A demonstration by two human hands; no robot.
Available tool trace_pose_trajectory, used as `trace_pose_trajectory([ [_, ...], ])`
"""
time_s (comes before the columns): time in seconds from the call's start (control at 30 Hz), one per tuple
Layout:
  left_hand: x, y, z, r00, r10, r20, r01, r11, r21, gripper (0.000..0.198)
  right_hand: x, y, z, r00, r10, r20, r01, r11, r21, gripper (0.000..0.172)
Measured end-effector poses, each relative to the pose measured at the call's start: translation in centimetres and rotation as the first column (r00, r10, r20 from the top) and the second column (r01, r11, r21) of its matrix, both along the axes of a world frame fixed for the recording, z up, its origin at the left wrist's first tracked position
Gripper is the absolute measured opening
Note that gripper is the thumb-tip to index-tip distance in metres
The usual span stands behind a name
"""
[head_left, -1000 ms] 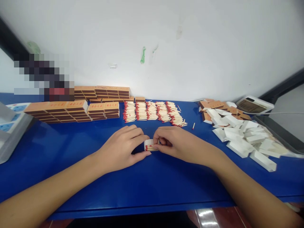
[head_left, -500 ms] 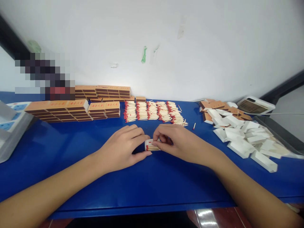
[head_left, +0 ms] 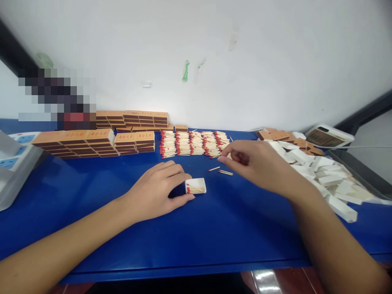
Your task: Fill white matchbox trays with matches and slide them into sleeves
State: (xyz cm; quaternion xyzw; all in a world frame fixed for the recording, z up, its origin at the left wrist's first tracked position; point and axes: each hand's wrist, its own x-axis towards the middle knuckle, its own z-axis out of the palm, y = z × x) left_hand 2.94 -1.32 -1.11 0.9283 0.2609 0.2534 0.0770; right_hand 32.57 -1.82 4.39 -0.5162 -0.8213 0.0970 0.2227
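White rectangular card tray [head_left: 199,182] found between thumb and finger of left hand [head_left: 159,188]

The open-topped tray lay on the smooth blue tabletop [head_left: 183,237], just beyond the fingertips of the left hand. Thumb and fingers grasped its left end, the thumb on the near side; its right end projected clear of the hand. Slim wooden red-headed matches [head_left: 196,190] lay inside along the near wall, heads to the left.

The right hand [head_left: 248,159] was apart from the tray, to its right and farther back. Its fingers were curled, thumb and forefinger close together at the near edge of the rightmost of five bundles of pale wooden red-headed matchsticks [head_left: 196,143]. Whether they gripped a stick could not be told.

Three loose wooden red-headed sticks [head_left: 226,172] lay between the tray and the right hand. Orange-topped, brown-sided rectangular matchboxes [head_left: 76,143] stood stacked at left; white rectangular card trays [head_left: 332,177] were heaped at right.
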Motion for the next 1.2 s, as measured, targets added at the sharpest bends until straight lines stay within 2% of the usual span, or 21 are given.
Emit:
trace_pose_trajectory([
  [0.1, -0.1, 0.0, 0.1, 1.000, 0.009, 0.005, -0.009, 1.000, -0.023, 0.032, 2.6, 0.9, 0.3, 0.991, -0.056, 0.119, 0.068, 0.993, -0.098, 0.022],
  [0.2, -0.2, 0.0, 0.1, 1.000, 0.018, -0.003, -0.018, 0.999, -0.032, 0.033, 3.8, 1.5, 0.1, 0.981, -0.038, 0.190, 0.078, 0.975, -0.207, 0.024],
  [0.33, -0.3, 0.1, 0.1, 1.000, 0.022, -0.023, -0.023, 0.999, -0.036, 0.033, 3.1, 1.7, -0.8, 0.982, 0.041, 0.182, 0.031, 0.928, -0.372, 0.023],
  [0.47, -0.3, 0.2, 0.1, 0.999, 0.022, -0.025, -0.023, 0.999, -0.037, 0.033, 2.2, 1.6, -1.6, 0.989, 0.088, 0.119, -0.024, 0.888, -0.460, 0.023],
  [0.67, -0.2, 0.1, 0.1, 0.999, 0.014, -0.034, -0.016, 0.998, -0.055, 0.032, 1.0, 0.9, -1.2, 0.991, 0.127, 0.043, -0.094, 0.889, -0.449, 0.021],
  [0.9, 0.2, 0.0, 0.2, 0.999, 0.002, -0.053, -0.006, 0.997, -0.083, 0.031, -3.3, -0.9, -1.1, 0.963, 0.255, -0.091, -0.270, 0.881, -0.389, 0.011],
  [1.2, 0.3, -0.2, 0.2, 0.999, -0.013, -0.045, 0.010, 0.997, -0.074, 0.028, -4.5, -1.4, -1.7, 0.959, 0.280, -0.052, -0.282, 0.907, -0.312, 0.012],
])
